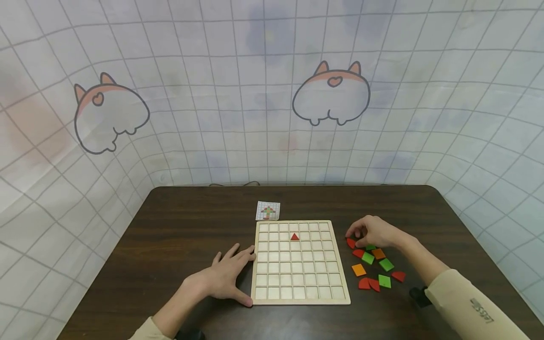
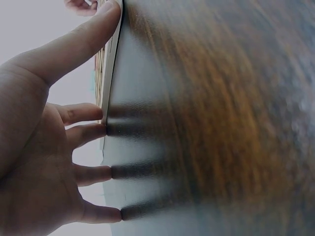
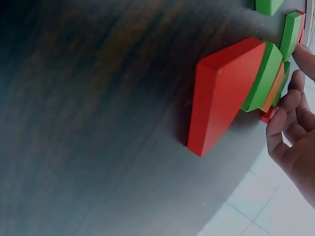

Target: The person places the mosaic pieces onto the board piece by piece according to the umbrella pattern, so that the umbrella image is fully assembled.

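Note:
A pale wooden grid board (image 1: 297,302) lies on the dark table, with a red triangle piece (image 1: 294,237) in an upper-middle cell. My left hand (image 1: 225,276) is spread out at the board's left side, the thumb touching its lower left corner and fingertips resting on the edge and table. To the right of the board, my right hand (image 1: 376,231) pinches a red quarter-circle piece (image 1: 350,243) between thumb and finger, low over the table. Loose pieces lie under and around it, including a green square (image 1: 386,264), an orange square (image 1: 359,269) and a red rounded piece (image 3: 216,93).
A small pattern card (image 1: 268,211) with a coloured grid picture lies just behind the board's top left corner. Further red pieces (image 1: 364,283) lie nearer the front right. A white gridded curtain (image 1: 272,141) with cartoon drawings hangs behind the table.

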### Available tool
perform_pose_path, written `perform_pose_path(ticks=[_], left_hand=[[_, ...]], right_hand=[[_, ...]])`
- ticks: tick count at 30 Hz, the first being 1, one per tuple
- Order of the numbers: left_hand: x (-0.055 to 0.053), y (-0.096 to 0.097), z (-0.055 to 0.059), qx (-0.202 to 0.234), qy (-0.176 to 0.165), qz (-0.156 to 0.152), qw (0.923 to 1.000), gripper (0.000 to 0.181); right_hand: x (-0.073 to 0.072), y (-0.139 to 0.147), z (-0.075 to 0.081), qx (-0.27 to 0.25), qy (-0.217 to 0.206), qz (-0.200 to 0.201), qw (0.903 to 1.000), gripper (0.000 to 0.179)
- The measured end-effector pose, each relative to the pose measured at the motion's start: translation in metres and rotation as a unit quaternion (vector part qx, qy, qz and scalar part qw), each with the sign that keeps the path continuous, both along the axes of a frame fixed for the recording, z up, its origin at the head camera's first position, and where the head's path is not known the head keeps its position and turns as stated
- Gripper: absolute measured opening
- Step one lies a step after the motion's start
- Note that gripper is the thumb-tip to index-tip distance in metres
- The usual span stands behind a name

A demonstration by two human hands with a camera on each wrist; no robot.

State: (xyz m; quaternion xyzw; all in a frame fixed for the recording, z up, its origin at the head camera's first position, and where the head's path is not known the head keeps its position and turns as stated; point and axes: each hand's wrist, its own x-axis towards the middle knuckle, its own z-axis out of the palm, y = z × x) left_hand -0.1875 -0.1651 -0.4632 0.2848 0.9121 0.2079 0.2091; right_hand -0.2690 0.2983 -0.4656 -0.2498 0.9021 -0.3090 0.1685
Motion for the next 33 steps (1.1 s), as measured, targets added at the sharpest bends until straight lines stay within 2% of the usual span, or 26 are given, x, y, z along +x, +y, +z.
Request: perform_pose_path(ticks=[8, 16, 24, 33], left_hand=[[-0.001, 0.001, 0.002, -0.005, 0.001, -0.001, 1.0, 0.103], [0.0, 0.0, 0.001, -0.006, 0.004, -0.002, 1.0, 0.104], [0.0, 0.001, 0.002, -0.008, 0.004, -0.002, 1.0, 0.104], [-0.001, 0.001, 0.0, -0.01, 0.003, 0.0, 0.9999, 0.104]], right_hand=[[0.001, 0.001, -0.001, -0.004, 0.018, 0.009, 0.9998, 0.019], [0.002, -0.002, 0.0, -0.006, 0.03, -0.002, 0.9995, 0.017], [0.003, -0.015, 0.007, -0.005, 0.052, -0.027, 0.9983, 0.018], [0.003, -0.036, 0.011, -0.022, 0.079, -0.029, 0.9962, 0.021]])
